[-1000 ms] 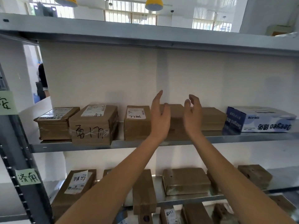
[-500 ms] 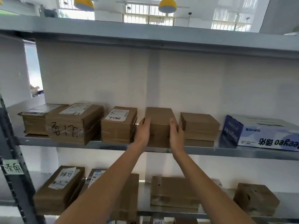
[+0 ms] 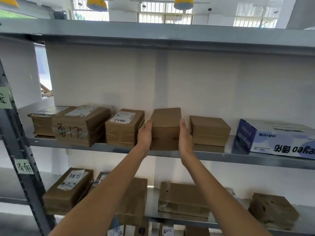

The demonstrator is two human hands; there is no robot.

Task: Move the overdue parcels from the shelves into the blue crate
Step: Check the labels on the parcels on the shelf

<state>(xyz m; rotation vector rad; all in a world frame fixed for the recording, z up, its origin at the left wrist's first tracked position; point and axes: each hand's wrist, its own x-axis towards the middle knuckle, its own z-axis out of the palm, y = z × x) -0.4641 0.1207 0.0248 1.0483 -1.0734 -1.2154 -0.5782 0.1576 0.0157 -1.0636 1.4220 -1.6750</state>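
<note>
Hands, left (image 3: 144,133) and right (image 3: 185,137), clasping plain brown parcel (image 3: 165,128) beside parcel labelled "9877" (image 3: 124,127).

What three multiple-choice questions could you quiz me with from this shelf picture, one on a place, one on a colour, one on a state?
1. Where is the plain parcel the hands hold?
A. middle shelf
B. lower shelf
C. floor

2. What colour is the printed carton at the right end?
A. red
B. blue and white
C. green

3. How do the hands meet that parcel?
A. both underneath
B. one on top
C. one on each side

Answers: 1 A, it sits between the labelled box and another plain box. 2 B, blue end, white top. 3 C, left hand and right hand flank it.
</note>
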